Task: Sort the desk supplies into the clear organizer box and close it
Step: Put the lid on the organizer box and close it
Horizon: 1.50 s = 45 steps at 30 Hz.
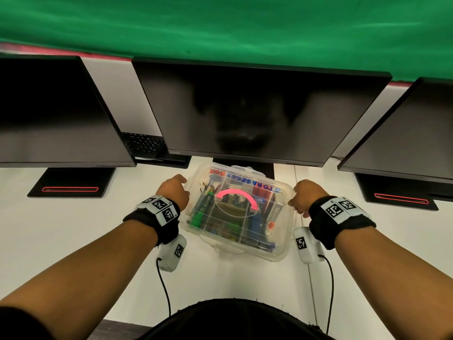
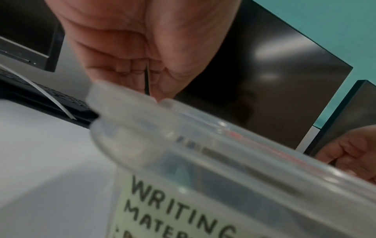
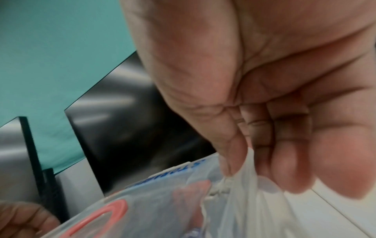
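The clear organizer box (image 1: pixel 282 250) sits on the white desk with its lid (image 1: pixel 245 184) down and a pink handle (image 1: pixel 236 193) on top. Pens and other coloured supplies show through the lid. My left hand (image 1: pixel 175 190) curls over the lid's left edge, its fingertips (image 2: pixel 160 95) bearing on the rim just behind the raised clear latch tab (image 2: pixel 105 95). A label reading "WRITING MATER..." (image 2: pixel 173 206) is on the box wall. At the right edge my right hand (image 1: pixel 304 195) pinches the clear latch flap (image 3: pixel 240 193) between thumb and fingers (image 3: pixel 284 169).
Three dark monitors (image 1: pixel 257 111) stand close behind the box, with black stands (image 1: pixel 71 185) left and right. A black keyboard (image 1: pixel 142 142) lies at the back left. A green backdrop (image 1: pixel 220 25) hangs behind. White desk (image 1: pixel 73 241) spreads on both sides.
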Each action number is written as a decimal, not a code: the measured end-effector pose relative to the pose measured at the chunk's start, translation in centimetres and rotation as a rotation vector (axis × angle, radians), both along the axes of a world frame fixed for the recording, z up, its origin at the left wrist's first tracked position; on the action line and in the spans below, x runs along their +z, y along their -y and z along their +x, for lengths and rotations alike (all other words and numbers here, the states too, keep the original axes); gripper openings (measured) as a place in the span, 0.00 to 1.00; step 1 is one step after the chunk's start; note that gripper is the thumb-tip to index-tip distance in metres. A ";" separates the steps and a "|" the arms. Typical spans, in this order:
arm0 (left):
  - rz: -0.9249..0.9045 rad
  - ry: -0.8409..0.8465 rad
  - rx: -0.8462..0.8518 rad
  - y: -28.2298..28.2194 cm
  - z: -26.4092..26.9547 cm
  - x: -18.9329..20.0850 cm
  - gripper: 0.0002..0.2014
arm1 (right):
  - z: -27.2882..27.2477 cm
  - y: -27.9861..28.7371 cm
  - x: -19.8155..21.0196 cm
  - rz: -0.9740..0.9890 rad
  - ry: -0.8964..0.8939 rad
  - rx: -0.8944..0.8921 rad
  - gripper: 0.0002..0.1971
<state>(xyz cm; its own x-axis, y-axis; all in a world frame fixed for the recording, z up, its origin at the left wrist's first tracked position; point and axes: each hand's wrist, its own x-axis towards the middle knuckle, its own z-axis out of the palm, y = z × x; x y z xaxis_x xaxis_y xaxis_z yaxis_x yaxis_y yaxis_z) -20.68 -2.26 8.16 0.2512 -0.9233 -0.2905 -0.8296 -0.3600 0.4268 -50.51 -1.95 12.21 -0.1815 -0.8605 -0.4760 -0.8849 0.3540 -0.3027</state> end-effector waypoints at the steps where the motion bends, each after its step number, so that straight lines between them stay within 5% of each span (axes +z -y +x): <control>1: -0.005 -0.007 0.007 0.0 0.0 0.0 0.19 | -0.2 0.0 -0.2 -0.002 0.019 -0.018 0.14; 11: -0.088 -0.033 0.010 -0.8 -0.9 0.2 0.17 | -0.6 0.3 -0.4 -0.097 0.097 -0.110 0.17; 23: 0.067 0.279 -0.153 -0.3 -0.7 0.7 0.22 | -0.3 -0.6 -1.0 -0.051 -0.022 -0.031 0.20; 32: 0.109 0.374 -0.248 0.1 -0.8 0.9 0.19 | 0.2 -2.1 -2.2 -0.047 0.048 -0.104 0.07; 37: 0.209 0.339 -0.273 0.1 0.7 1.5 0.18 | -0.2 -1.6 -2.8 -0.079 0.186 -0.154 0.22; 42: 0.064 0.473 -0.477 1.1 0.2 3.7 0.22 | 1.4 -2.9 -2.3 -0.319 0.069 0.244 0.33; 45: -0.079 0.448 -0.715 3.0 -2.4 4.6 0.23 | 3.8 -4.2 -2.1 -0.217 0.065 0.575 0.49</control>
